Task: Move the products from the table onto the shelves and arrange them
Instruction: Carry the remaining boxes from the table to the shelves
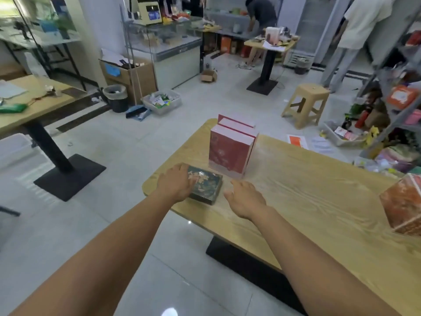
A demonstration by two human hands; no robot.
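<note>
Grip comes first here. Our left hand (pixel 176 182) lies on the left part of the green box (pixel 206 185), fingers fairly straight and spread over its lid, touching rather than clasping it, as far as we can tell. Our right hand (pixel 245 198) hovers just beside the box's right edge, fingers loose and parted, holding nothing. The box lies flat near the corner of the table (pixel 319 190), close to the near edge, with the red boxes (pixel 230 151) standing upright just behind it.

We judge the step in hand to be picking up this flat box with both hands. To do it well, we should bring the right hand against the right side and curl the left fingers down over the left side, so the box is squeezed evenly between the palms. A flat box hugs the top, so we may need to tip one edge up, or slide it a little past the table edge, to get fingertips beneath. We should lift straight up and toward us, away from the red boxes, which look easy to topple. The shelves (pixel 401 99) stand to our right, so we should carry it level across.
</note>
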